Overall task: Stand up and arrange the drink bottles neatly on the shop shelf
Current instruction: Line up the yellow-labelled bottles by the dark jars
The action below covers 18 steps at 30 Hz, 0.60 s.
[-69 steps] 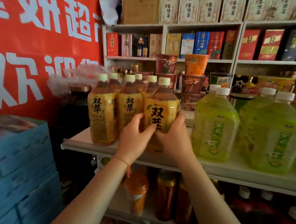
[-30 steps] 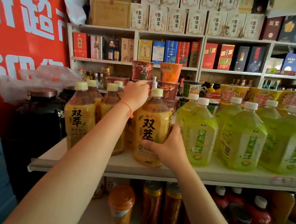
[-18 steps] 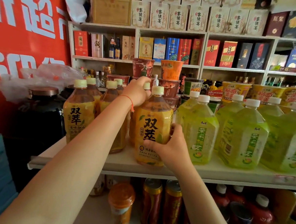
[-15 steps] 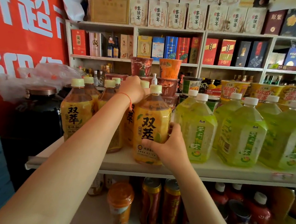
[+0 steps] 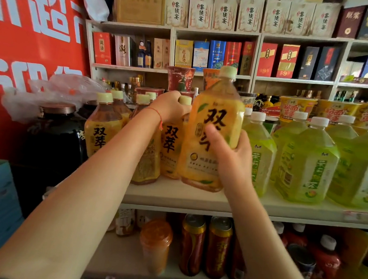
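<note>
Mid-task. Right hand (image 5: 232, 158) grips a yellow tea bottle (image 5: 212, 132) around its lower body, lifted just off the shelf (image 5: 174, 196) and tilted, cap leaning right. Left hand (image 5: 170, 106) is curled over the cap and neck of the next yellow bottle (image 5: 170, 145), which stands upright just left of the lifted one. More yellow bottles (image 5: 102, 129) stand upright in a loose cluster to the left, not in a clean row. Green bottles (image 5: 305, 161) to the right stand upright, fairly lined up.

Judgement: bottles all standing; what's left is setting the held bottle back down and squaring the yellow group, so roughly partway.

Surface: pale shop shelf; a lower shelf holds cans (image 5: 193, 244) and red-capped bottles. Dark jar (image 5: 55, 134) far left. Behind: wall shelving with boxed goods and noodle cups (image 5: 298, 108). Red banner (image 5: 33, 41) on the left.
</note>
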Motion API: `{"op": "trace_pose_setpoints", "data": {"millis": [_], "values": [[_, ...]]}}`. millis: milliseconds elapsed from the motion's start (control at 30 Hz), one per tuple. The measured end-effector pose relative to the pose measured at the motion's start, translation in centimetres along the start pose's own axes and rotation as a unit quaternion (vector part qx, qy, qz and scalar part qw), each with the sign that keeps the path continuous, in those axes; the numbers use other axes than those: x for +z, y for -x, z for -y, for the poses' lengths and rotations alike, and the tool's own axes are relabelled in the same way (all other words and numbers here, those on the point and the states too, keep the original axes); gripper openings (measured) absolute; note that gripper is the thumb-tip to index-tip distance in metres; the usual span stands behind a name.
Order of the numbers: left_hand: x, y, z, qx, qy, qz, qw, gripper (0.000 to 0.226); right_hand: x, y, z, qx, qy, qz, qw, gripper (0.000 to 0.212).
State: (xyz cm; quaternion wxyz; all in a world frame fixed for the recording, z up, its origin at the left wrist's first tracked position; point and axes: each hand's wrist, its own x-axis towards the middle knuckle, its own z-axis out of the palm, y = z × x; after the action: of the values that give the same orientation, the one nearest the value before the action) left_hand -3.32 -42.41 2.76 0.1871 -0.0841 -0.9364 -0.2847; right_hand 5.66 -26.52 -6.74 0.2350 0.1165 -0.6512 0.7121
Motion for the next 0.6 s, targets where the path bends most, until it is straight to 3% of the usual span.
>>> {"op": "trace_pose_setpoints", "data": {"millis": [67, 267, 400, 600], "values": [[0.4, 0.3, -0.2, 0.018, 0.028, -0.013, 0.999, 0.018, -1.0, 0.0, 1.2, 0.028, -0.01, 0.03, 0.999, 0.062], [4.4, 1.5, -0.8, 0.07, 0.107, -0.106, 0.986, 0.029, -3.4, 2.4, 0.7, 0.089, -0.034, 0.038, 0.995, 0.047], [5.3, 2.2, -0.6, 0.049, 0.235, -0.196, 0.951, 0.027, -4.7, 3.5, -0.4, 0.082, -0.032, 0.026, 0.996, 0.059], [7.4, 2.4, -1.7, 0.063, 0.217, -0.238, 0.945, 0.026, -4.9, 4.3, -1.2, 0.055, -0.003, 0.034, 0.998, 0.056]]}}
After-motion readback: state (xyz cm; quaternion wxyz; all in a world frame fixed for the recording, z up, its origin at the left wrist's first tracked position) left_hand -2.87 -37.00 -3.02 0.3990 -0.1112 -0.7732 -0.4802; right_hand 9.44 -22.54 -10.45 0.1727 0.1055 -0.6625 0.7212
